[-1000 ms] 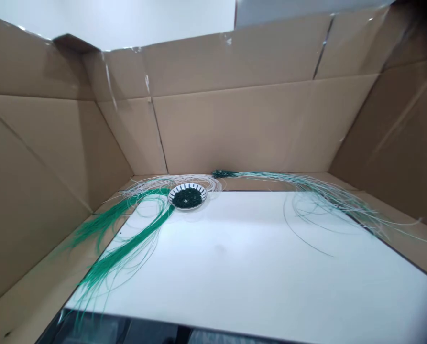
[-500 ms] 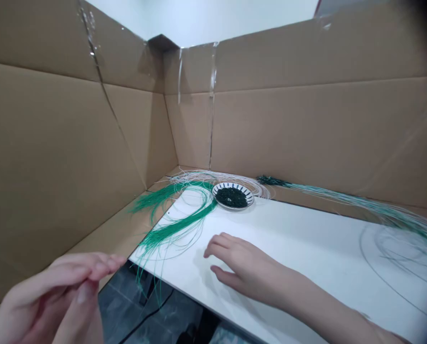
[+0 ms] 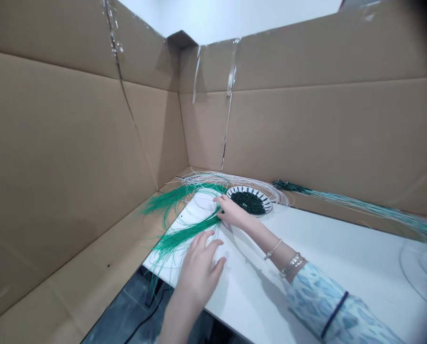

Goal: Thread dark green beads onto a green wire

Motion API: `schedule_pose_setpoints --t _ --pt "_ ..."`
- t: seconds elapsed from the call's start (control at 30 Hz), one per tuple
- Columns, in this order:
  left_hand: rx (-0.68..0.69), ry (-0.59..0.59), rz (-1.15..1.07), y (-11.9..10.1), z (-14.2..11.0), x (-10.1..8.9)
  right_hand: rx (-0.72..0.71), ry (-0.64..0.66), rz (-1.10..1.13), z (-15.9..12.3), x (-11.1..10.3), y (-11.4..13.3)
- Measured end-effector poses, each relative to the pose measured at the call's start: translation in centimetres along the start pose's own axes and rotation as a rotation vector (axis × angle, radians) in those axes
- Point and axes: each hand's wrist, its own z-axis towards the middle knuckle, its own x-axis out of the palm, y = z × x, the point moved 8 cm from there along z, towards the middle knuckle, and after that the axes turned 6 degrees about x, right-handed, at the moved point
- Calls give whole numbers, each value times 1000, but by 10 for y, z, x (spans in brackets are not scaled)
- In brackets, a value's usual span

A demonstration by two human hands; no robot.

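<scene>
My right hand [image 3: 230, 211] reaches to the bend of the green strands [image 3: 184, 232], just left of the plate. Its fingers are curled round a few strands at the bend; the exact grip is small and partly hidden. My left hand [image 3: 198, 270] is open above the front edge of the white board [image 3: 292, 267], fingers and thumb apart, nothing in it. It is close to the loose front ends of the green bundle. A patterned plate [image 3: 269, 206] holds a heap of tiny dark green pieces [image 3: 248, 202] beside my right hand.
White strands [image 3: 249, 180] curve behind the plate. Along the back lies a pale green bundle [image 3: 360, 203] with a dark, beaded-looking end [image 3: 288, 186]. Tall cardboard walls [image 3: 317, 138] stand at the left and back. Dark floor [image 3: 127, 306] shows below the board's front edge.
My right hand has moved forward to the green strands. My left hand, with fingers pinched together at lower left before, has moved right over the board and opened. The view has shifted slightly.
</scene>
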Motion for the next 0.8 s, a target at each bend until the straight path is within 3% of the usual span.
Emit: schedule_pose_setpoints --t 0.1,0.23,0.4,0.5,0.57,0.7,0.8 --pt "22 77 53 -3 1 25 2 26 13 5 8 -7" --pt "6 87 140 15 5 33 -28 70 35 7 17 1" --pt "-86 -63 277 43 3 6 -13 16 51 1 9 9" --pt "-149 -182 330 40 -3 -16 6 -64 67 -13 -7 7" --pt "-140 -210 337 29 -1 -20 17 -110 81 -27 -18 3" --pt "-45 -134 330 11 39 6 44 -113 119 -60 -27 -1" --pt "-29 -56 335 20 87 36 75 -71 168 -85 -31 4"
